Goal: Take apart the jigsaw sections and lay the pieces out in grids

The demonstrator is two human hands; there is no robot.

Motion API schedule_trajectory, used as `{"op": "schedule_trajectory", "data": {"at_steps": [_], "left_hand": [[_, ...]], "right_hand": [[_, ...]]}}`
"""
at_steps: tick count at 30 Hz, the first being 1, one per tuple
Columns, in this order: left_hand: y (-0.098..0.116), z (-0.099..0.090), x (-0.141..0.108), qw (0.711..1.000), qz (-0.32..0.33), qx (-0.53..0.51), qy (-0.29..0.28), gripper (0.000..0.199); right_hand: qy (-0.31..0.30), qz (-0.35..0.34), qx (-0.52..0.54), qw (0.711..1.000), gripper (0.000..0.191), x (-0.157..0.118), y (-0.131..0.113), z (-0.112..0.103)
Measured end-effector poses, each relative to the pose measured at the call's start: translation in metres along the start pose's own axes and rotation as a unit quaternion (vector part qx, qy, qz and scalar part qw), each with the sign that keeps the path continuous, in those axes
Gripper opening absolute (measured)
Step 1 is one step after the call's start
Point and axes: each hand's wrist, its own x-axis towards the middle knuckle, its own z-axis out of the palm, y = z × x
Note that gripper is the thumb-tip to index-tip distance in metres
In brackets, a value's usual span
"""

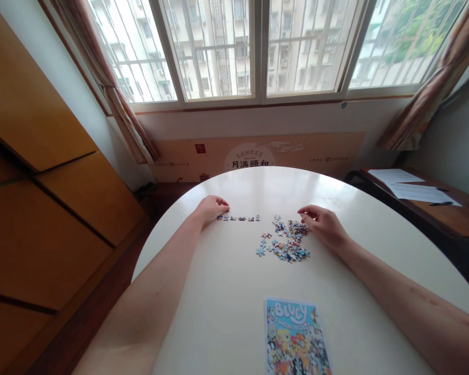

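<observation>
Apparently early days: one short row, most pieces in piles

From the head view, a short, gappy row of puzzle pieces (242, 219) lies on the white table (219, 302). To its right, the loose pieces (291, 251) sit in uneven piles, with a few strays at the edges. I judge that only a small share is set out and most is left; no joined patch of picture shows. The Bluey picture (297, 338) lies nearer the person.

The left hand (211, 208) is at the row's left end, fingers drawn in close to the thumb. The right hand (326, 225) is loosely curled beside the upper pile. I cannot tell whether either holds a piece.

The left hand may hide the row's end. Overlapping pieces are too small to count, and whether the row's pieces interlock is unclear. The picture's lower edge is cut off.
</observation>
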Motion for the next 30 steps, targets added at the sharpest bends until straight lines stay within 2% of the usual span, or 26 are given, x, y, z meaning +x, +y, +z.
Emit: {"op": "schedule_trajectory", "data": {"at_steps": [11, 24, 30], "left_hand": [[-0.0005, 0.0023, -0.0027, 0.999, -0.012, -0.036, -0.004, 0.015], [0.0054, -0.0032, -0.0045, 0.999, -0.011, -0.044, -0.028, 0.015], [0.0004, -0.0030, -0.0009, 0.999, -0.011, -0.042, -0.023, 0.014]], "right_hand": [[-0.004, 0.001, 0.000, 1.000, 0.025, -0.0003, -0.0020, -0.0015], [-0.005, -0.008, 0.000, 1.000, 0.024, 0.0014, 0.0030, -0.0009], [0.012, -0.005, 0.011, 1.000, 0.024, 0.0034, 0.0065, 0.0004]]}}
